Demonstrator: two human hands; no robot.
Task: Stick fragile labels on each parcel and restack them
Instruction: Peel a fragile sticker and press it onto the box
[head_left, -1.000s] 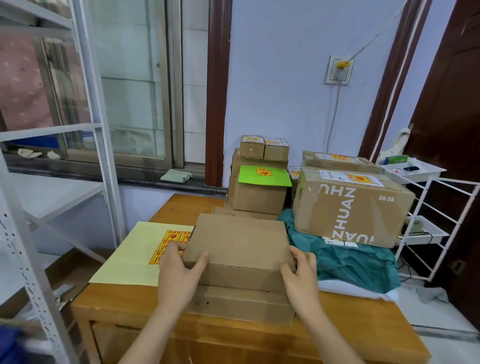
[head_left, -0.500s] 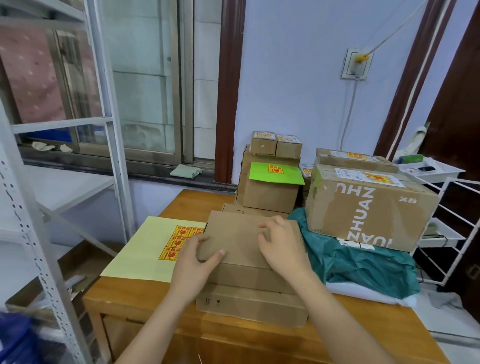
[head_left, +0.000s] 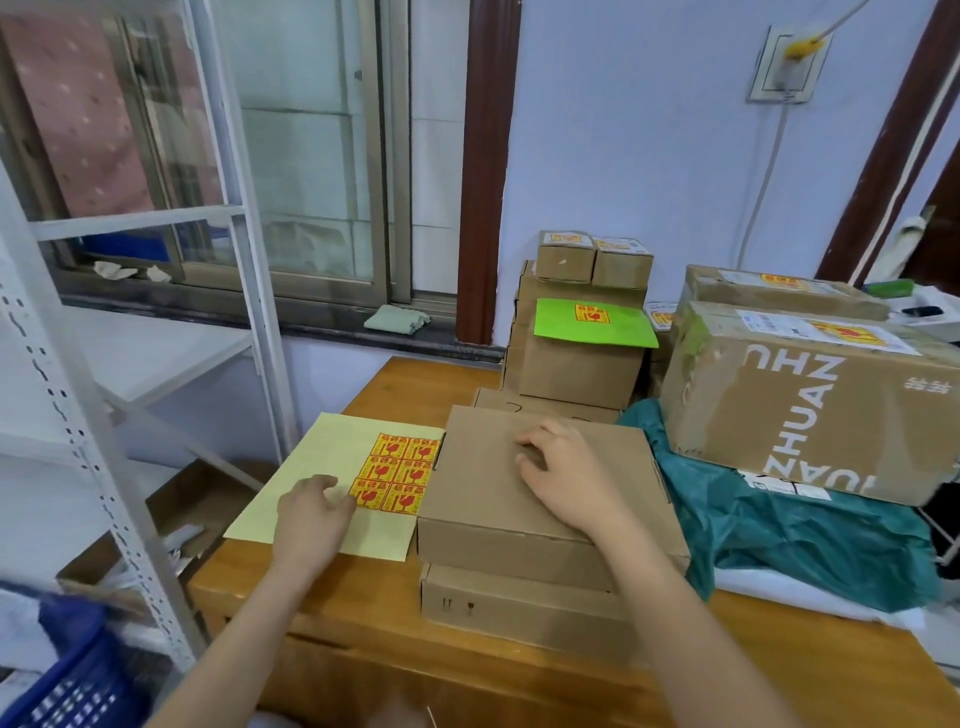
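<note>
Parcels are sitting in two groups on the wooden table (head_left: 374, 608): an unlabelled pair in front of the person, and a labelled pile further back by the wall. The top flat box (head_left: 540, 499) of the front pair is lying on a lower box (head_left: 519, 605), near enough to work on without stretching. The right hand (head_left: 569, 480) is resting on the lid with its fingers loosely bent and pressing down, probably to keep the box from sliding while a label is fetched; it is pinching nothing. The left hand (head_left: 317, 512) is reaching over the yellow backing sheet (head_left: 317, 467), which is lying flat just beside the box, touching its left edge. Its fingers are slightly curled, with the tips at the bottom-left of the red and yellow fragile labels (head_left: 397, 473), most likely getting ready to peel one up; whether a corner is lifted already cannot be told. Behind, the box with the green sheet (head_left: 592, 322), the two small boxes (head_left: 592, 257) on top and the big printed box (head_left: 810, 395) on the teal bag (head_left: 810, 540) are all showing a fragile label, so they are likely finished and set aside.
</note>
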